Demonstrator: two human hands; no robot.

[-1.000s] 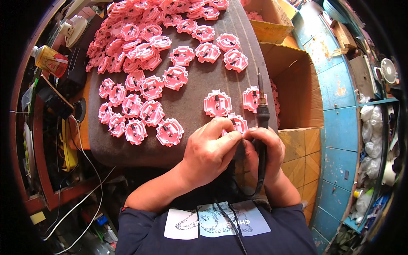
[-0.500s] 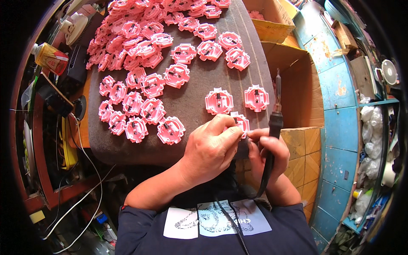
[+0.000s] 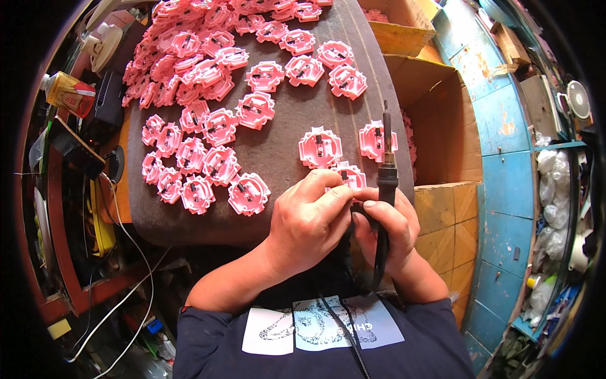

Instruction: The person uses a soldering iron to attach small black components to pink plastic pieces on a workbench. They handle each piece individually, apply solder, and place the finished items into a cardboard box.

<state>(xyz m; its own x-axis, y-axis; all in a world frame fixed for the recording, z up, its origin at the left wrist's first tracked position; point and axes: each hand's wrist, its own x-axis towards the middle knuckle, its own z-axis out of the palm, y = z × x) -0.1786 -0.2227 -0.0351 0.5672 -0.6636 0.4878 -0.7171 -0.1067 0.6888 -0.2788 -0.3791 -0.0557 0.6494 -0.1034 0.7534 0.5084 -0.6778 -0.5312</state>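
My left hand [image 3: 309,211] is closed, its thumb and forefinger pinched over the near left part of a pink plastic housing [image 3: 355,177] at the table's near edge. Those fingers hide much of this housing. In my right hand [image 3: 396,230] is a soldering iron [image 3: 387,183], its black handle between the fingers and its thin metal tip pointing up and away. The right thumb and forefinger meet close to the left fingertips; any small piece between them is hidden. Just beyond lie two more housings, one to the left [image 3: 320,148] and one partly behind the iron [image 3: 371,140].
A heap of pink housings [image 3: 183,57] with black inner parts covers the far left of the dark table [image 3: 284,148], with several more laid out singly. Open cardboard boxes [image 3: 442,120] stand to the right. A white cable [image 3: 136,243] hangs at the left.
My right hand has shifted slightly left, bringing the soldering iron in front of the right housing. The left hand keeps its pinch. The whole view has moved a little.
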